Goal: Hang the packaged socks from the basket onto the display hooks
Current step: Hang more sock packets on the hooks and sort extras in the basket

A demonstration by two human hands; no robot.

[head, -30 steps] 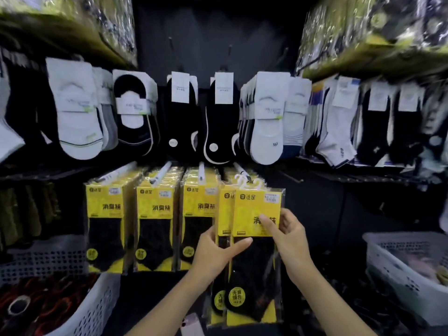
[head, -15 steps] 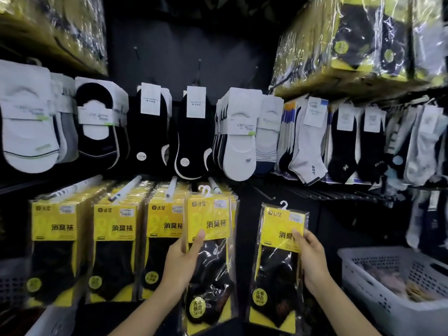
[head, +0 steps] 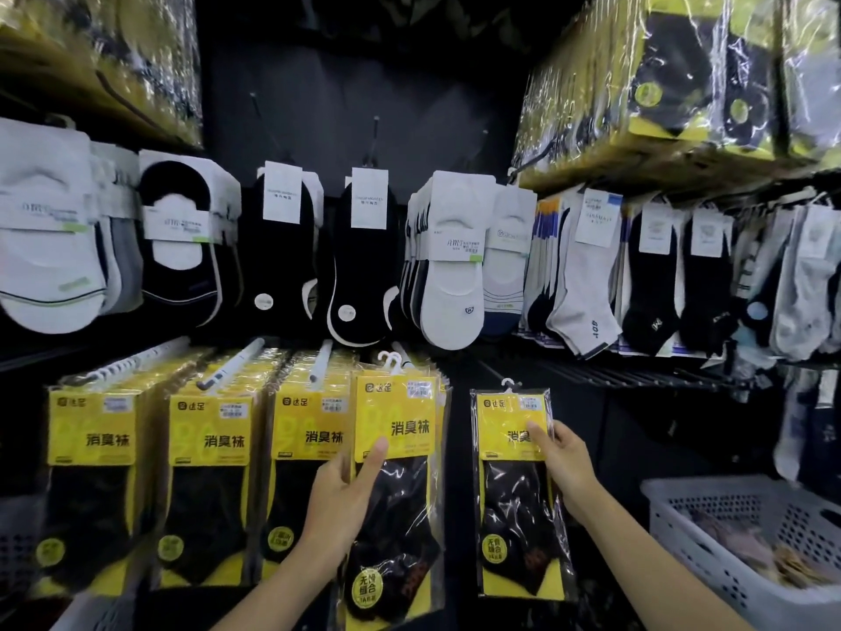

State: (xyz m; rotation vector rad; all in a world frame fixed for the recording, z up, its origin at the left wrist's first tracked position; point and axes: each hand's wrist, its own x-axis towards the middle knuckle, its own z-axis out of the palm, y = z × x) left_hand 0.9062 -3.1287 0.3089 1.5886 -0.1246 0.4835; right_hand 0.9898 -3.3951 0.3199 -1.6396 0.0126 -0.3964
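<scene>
My left hand (head: pixel 339 498) grips a yellow-and-black sock pack (head: pixel 396 498) that hangs at the front of the fourth stack, thumb across its yellow card. Its white hanger (head: pixel 391 361) sits at the tip of a white display hook (head: pixel 402 352). My right hand (head: pixel 564 466) holds a second, single sock pack (head: pixel 514 494) by its right edge, upright in the air to the right of the stacks, its small white hanger (head: pixel 509 383) free of any hook.
Three more full stacks of the same packs (head: pixel 209 466) hang on white hooks to the left. Loose socks on cards hang in the row above. A white plastic basket (head: pixel 710 516) with some packs stands at lower right. Wrapped bundles lie on upper shelves.
One second ago both hands were on packs held together at the fourth stack. My right hand has drawn one pack away to the right; the view has turned rightward.
</scene>
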